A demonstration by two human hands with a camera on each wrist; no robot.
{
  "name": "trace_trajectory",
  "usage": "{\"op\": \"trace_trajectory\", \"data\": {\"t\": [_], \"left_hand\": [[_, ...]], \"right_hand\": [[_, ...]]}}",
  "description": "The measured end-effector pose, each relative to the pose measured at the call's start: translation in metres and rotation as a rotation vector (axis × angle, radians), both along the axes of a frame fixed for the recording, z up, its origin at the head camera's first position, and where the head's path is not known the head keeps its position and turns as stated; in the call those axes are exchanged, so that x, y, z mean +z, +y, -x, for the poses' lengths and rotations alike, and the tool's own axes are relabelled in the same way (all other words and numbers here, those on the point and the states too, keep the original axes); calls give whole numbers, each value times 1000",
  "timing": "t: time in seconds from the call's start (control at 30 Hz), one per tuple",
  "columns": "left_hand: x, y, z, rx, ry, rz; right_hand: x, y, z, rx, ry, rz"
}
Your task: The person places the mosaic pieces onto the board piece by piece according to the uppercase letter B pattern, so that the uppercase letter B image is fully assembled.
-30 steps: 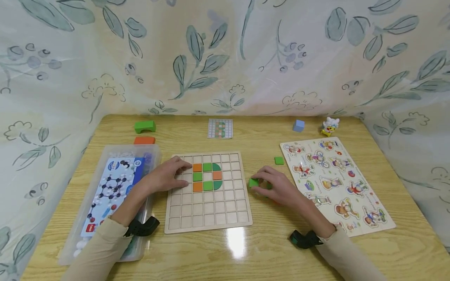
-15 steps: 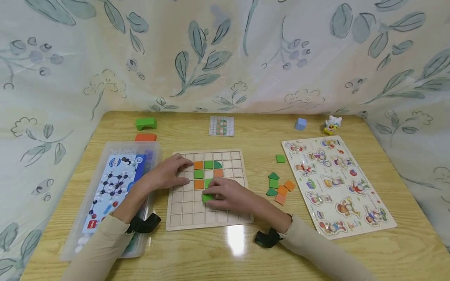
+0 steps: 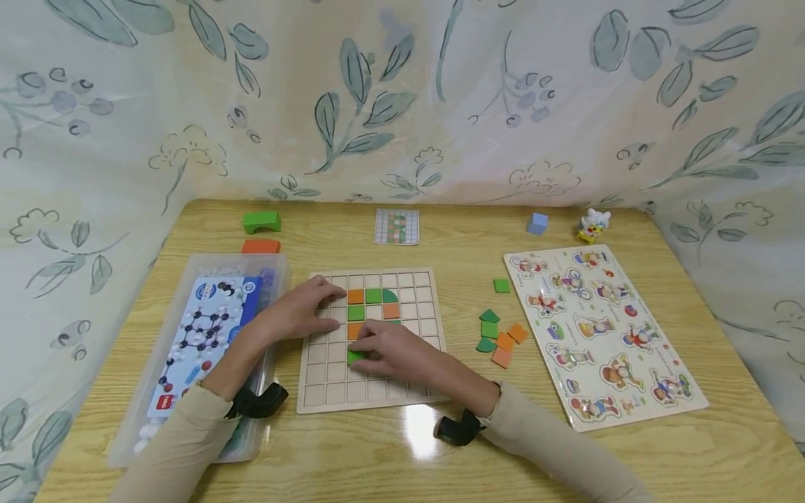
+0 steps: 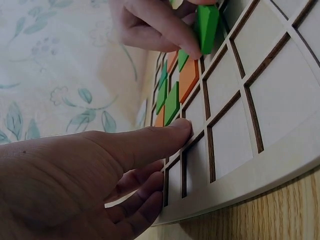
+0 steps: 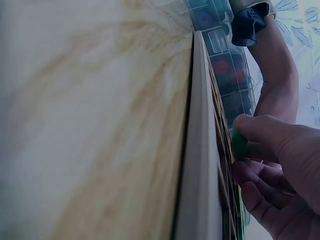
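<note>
One green tile (image 3: 355,357), pinched between thumb and fingers of the right hand (image 3: 399,351), is held at the wooden board (image 3: 316,394), just beside an orange tile (image 3: 355,330). The board is touched by the left hand (image 3: 297,311), thumb and fingers apart. Loose tiles (image 3: 489,330) are laid on the desk (image 3: 346,450).

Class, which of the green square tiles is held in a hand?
The green tile pinched in the right hand, over the grid board; the others lie flat on the board or the table, ungripped.
</note>
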State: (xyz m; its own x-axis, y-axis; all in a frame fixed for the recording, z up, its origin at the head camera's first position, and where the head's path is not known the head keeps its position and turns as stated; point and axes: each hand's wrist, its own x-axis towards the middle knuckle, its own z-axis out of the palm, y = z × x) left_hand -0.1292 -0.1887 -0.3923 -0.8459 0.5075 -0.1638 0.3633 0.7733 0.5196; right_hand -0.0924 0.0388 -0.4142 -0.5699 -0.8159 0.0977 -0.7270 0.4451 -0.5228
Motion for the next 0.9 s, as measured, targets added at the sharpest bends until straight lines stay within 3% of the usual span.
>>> {"op": "trace_trajectory", "data": {"t": [0.5, 0.9], "left_hand": [[2, 0, 0, 0, 1, -2], [0, -1, -1, -7, 14, -8]], "right_hand": [[3, -3, 2, -71, 14, -41], [2, -6, 5, -69, 45, -41]]}}
